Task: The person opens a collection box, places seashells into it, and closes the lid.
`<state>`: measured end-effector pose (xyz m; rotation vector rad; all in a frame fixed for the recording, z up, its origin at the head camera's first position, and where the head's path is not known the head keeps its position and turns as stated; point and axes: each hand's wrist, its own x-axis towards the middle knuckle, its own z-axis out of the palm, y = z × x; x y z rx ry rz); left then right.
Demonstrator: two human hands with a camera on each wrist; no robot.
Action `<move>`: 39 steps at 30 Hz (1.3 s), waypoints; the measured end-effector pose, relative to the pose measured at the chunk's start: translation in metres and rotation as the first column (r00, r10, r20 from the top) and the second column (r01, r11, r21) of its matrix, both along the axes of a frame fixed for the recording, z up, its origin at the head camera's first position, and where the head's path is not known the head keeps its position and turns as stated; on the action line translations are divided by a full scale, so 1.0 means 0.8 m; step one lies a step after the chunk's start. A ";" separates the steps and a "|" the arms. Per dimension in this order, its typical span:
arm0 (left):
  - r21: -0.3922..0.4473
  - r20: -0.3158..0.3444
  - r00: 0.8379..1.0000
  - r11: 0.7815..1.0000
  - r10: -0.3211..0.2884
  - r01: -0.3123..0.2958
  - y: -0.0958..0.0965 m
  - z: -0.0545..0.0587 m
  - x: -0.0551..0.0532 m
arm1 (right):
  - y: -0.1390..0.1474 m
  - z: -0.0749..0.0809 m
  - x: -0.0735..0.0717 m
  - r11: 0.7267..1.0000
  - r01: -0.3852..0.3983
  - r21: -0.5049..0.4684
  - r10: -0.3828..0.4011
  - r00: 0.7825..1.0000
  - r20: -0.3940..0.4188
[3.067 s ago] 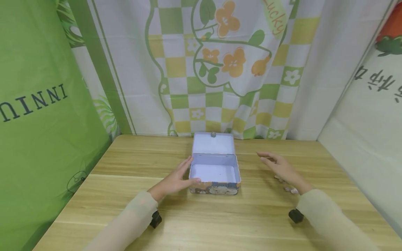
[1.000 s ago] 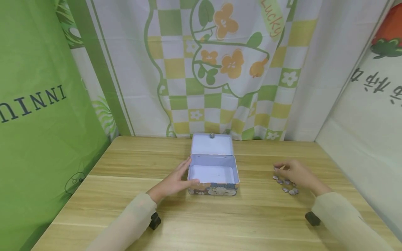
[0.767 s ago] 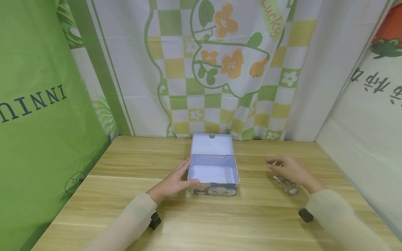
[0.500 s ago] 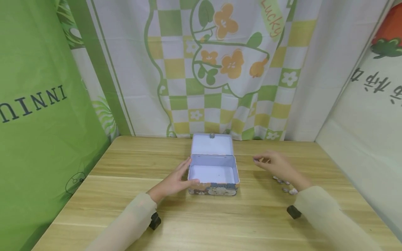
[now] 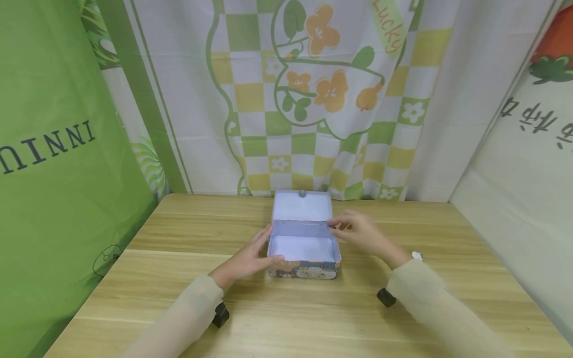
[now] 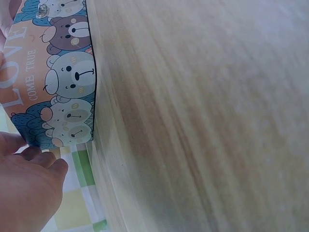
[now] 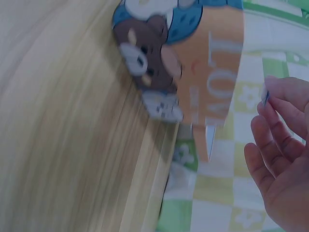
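An open hinged tin box (image 5: 304,269) with cartoon bears on its side stands on the table. In the head view, its pale inside shows no pieces. My left hand (image 5: 248,258) rests at its left side, fingers extended along the wall and thumb over the front rim. My right hand (image 5: 360,233) is at the right side of the box, near the back corner by the hinge. In the right wrist view its thumb and forefinger pinch a small, thin whitish piece (image 7: 265,94) with a dark bluish edge; the other fingers are loosely bent.
One small white piece (image 5: 417,255) shows beside the right sleeve; the arm hides the others. The box's lid (image 5: 302,206) leans back toward the patterned curtain (image 5: 255,144) behind the wooden table (image 5: 188,288). A green cloth (image 5: 53,209) hangs at the left.
My right hand picked a small piece from the group on the right and has moved left with it to the box. The left hand and the box have stayed in place.
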<state>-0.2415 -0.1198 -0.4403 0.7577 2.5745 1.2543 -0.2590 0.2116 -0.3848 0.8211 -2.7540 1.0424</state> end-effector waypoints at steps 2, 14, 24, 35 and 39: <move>-0.001 -0.005 1.000 1.000 -0.003 0.003 0.000 -0.001 0.000 | -0.011 -0.001 -0.001 1.000 -0.018 -0.007 0.018 1.000 -0.005; 0.035 0.025 1.000 0.999 -0.006 0.006 0.000 -0.001 0.000 | -0.065 -0.016 -0.009 0.991 -0.124 -0.047 0.124 0.992 -0.019; 0.016 0.038 0.999 1.000 -0.003 0.003 -0.001 -0.001 0.002 | -0.094 -0.028 -0.008 0.986 -0.161 -0.048 0.162 0.987 0.007; 0.021 0.050 0.999 1.000 -0.013 0.012 -0.001 0.002 0.001 | -0.121 -0.039 -0.017 0.988 -0.152 0.021 0.150 0.986 0.070; 0.032 0.036 0.999 0.999 -0.025 0.024 -0.002 0.002 0.001 | -0.126 -0.040 -0.019 0.990 -0.134 0.035 0.129 0.986 0.105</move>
